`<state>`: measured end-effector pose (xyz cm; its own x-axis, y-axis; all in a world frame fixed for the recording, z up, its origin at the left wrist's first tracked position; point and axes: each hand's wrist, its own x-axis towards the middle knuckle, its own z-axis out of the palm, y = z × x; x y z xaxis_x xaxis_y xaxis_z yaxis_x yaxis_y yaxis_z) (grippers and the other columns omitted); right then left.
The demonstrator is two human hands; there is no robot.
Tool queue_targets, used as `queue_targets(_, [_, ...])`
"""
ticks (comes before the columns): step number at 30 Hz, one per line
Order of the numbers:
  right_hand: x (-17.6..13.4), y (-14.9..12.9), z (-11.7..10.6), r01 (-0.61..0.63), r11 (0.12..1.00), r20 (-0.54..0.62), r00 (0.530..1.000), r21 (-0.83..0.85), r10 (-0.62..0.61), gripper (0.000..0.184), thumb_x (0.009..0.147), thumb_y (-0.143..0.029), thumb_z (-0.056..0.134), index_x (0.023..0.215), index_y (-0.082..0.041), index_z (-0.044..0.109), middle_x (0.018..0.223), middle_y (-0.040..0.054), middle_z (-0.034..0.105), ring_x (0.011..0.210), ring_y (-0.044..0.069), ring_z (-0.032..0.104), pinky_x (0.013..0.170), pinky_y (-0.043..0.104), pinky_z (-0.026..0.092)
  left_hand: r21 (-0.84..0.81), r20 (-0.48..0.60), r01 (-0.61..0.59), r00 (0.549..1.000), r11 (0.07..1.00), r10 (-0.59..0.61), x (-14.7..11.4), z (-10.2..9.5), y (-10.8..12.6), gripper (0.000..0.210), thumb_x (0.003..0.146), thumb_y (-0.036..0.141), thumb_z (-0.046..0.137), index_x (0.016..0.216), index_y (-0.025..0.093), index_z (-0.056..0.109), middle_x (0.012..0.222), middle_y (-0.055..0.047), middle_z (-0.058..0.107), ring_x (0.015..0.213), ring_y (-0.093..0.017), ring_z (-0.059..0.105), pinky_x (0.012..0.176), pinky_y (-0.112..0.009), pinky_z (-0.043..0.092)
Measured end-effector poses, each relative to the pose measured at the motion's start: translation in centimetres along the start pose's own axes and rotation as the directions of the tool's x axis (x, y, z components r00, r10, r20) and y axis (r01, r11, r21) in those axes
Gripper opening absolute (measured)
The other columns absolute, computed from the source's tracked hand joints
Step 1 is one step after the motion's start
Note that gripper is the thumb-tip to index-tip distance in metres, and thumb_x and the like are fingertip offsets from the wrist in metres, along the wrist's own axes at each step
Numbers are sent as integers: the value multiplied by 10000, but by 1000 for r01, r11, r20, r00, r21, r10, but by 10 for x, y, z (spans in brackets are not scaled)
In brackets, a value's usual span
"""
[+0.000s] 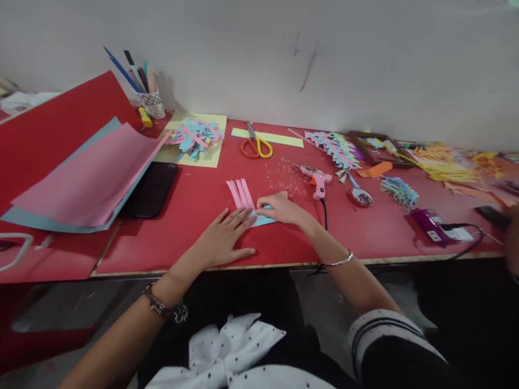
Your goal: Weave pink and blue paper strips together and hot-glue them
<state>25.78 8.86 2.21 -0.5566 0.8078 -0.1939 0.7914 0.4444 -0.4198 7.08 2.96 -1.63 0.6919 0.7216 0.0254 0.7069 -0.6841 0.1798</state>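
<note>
My left hand (221,237) lies flat with its fingers apart, the fingertips pressing on the lower ends of several pink paper strips (242,193). Close by, my right hand (281,208) has its fingers curled down on blue paper strips (265,220), which meet the pink ones under my fingertips. Where the two colours join is partly hidden by both hands. A pink glue gun (319,182) rests to the right of my right hand, its black cord running to the table's front edge. Scissors (257,147) with red and yellow handles lie beyond the strips.
Cut pink and blue strips (197,138) are heaped on a yellow sheet. Large pink paper (87,173), a black phone (150,190) and a pen cup (153,102) stand left. Rightward are a braided paper piece (335,149), a spoon (361,195), a purple box (433,227) and another person's hand (513,243).
</note>
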Motion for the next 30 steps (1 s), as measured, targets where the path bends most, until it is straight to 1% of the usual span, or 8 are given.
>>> queue_targets(4, [2,3,-2,25,1000,39,999,-1,-25,207,816,-285,450,711,-151,568,667,-30,585,664,110,486,710,287,175,3,1,11,1000,1000,-11,0,-1,0,735,790,646,245,1354,174,258,1420,-118,255,1307,-225,231,1058,-423,188])
queue_targets(8, [5,8,0,44,999,18,999,-9,-44,205,812,-271,451,701,-146,569,679,-20,596,670,111,481,710,293,179,-5,18,15,1000,1000,-15,0,-2,1,742,785,646,268,1354,169,256,1418,-120,257,1306,-229,231,1061,-428,182])
queue_targets(13, [6,9,0,15,1000,11,1000,-24,-14,207,812,-271,450,691,-146,563,693,-12,605,669,113,483,715,302,186,-6,24,19,1000,1000,-19,0,-3,1,738,785,646,270,1356,178,251,1419,-111,259,1307,-223,231,1061,-425,184])
queue_targets(16, [5,7,-1,-3,997,-6,1000,-71,2,191,791,-288,488,676,-149,554,717,-4,607,687,121,488,713,307,186,-14,16,12,1000,1000,-12,1,-2,2,736,784,647,265,1355,182,252,1418,-108,266,1308,-217,229,1064,-423,175])
queue_targets(21, [1,5,-2,-10,991,-55,998,-130,3,166,771,-296,517,681,-160,547,781,9,613,748,142,503,738,329,185,-59,-41,6,999,998,-9,-3,-3,-4,719,792,640,241,1361,200,234,1422,-97,269,1305,-217,239,1073,-448,116])
queue_targets(24, [-1,4,-2,-22,991,-55,998,-130,15,162,773,-301,522,694,-160,542,810,13,613,778,149,509,764,346,185,-110,-129,98,985,989,-112,-13,-5,-12,674,839,577,130,1384,180,137,1431,-102,247,1312,-200,220,1074,-447,95])
queue_targets(26, [-1,3,-2,-33,992,-51,998,-124,27,164,777,-304,523,700,-160,539,828,17,613,790,151,512,781,361,184,-110,-142,125,980,986,-140,-20,-6,-16,684,841,572,95,1387,160,123,1427,-107,257,1312,-200,218,1075,-441,95])
queue_targets(30, [-1,2,-2,-50,992,-56,998,-120,43,152,775,-295,528,706,-160,534,841,17,611,807,155,516,811,381,183,-62,-91,45,995,997,-51,-25,-3,-13,686,829,600,141,1379,192,172,1413,-77,299,1296,-192,263,1079,-415,100])
